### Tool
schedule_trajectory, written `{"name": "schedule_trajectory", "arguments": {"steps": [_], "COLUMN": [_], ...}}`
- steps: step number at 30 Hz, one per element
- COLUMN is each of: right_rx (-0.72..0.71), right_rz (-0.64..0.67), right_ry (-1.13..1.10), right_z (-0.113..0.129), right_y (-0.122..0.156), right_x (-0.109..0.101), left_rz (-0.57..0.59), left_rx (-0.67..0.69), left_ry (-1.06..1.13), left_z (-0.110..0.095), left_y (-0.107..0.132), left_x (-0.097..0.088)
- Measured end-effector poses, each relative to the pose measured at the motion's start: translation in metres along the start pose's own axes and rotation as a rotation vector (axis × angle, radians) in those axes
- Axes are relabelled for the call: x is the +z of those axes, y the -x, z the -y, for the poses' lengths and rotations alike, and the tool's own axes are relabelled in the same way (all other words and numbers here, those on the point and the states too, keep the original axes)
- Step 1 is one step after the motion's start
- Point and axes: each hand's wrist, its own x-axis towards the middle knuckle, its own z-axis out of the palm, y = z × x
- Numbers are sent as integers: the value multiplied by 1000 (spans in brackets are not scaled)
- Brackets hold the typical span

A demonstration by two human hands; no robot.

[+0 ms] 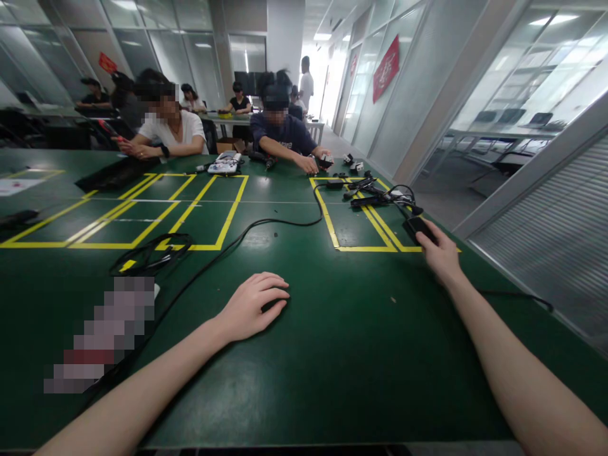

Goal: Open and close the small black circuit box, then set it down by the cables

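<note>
My left hand (256, 304) lies palm down on the green tabletop (342, 354), its fingers loosely bent and slightly apart, with nothing visible in it. At the right, my right hand (441, 250) is closed around a black rectangular block (420, 228) that looks like a power adapter. The block is held over the yellow-taped area near the table's right edge. Just beyond it is a tangle of black cables and connectors (368, 193). A long black cable (247, 228) runs from that pile across the table, passing left of my left hand.
A coiled black cable (154, 256) lies at the left, above a blurred-out item (107, 335). Yellow tape (228, 218) marks rectangles on the table. Across it, one person (280, 130) handles small parts and another (166, 126) holds a device. A white device (225, 163) sits between them.
</note>
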Motion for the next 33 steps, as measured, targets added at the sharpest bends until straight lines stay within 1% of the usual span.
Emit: {"name": "schedule_trajectory", "arguments": {"steps": [3, 4, 7, 11, 13, 18, 21, 23, 28, 33], "right_rx": [110, 121, 57, -89, -108, 54, 118, 116, 51, 109], "right_rz": [86, 126, 196, 273, 293, 215, 183, 172, 141, 123], "right_ry": [159, 214, 295, 279, 290, 425, 471, 464, 410, 417], "right_z": [2, 4, 9, 12, 14, 17, 13, 6, -8, -8], "right_y": [8, 10, 13, 13, 13, 11, 9, 8, 8, 7], "right_x": [3, 4, 3, 0, -1, 1, 2, 3, 7, 7], "left_rz": [13, 15, 24, 36, 40, 29, 35, 40, 42, 50], "left_rx": [1, -1, -10, -10, -8, -5, -5, -5, -4, -5], "left_ry": [14, 19, 26, 28, 31, 35, 36, 35, 31, 38], "left_z": [1, 0, -1, -3, -3, -3, -3, -3, -3, -3], "left_y": [0, 0, 0, -1, -1, -1, -1, -1, -1, -1], "left_x": [0, 0, 0, -2, -2, -2, -2, -2, -1, 0]}}
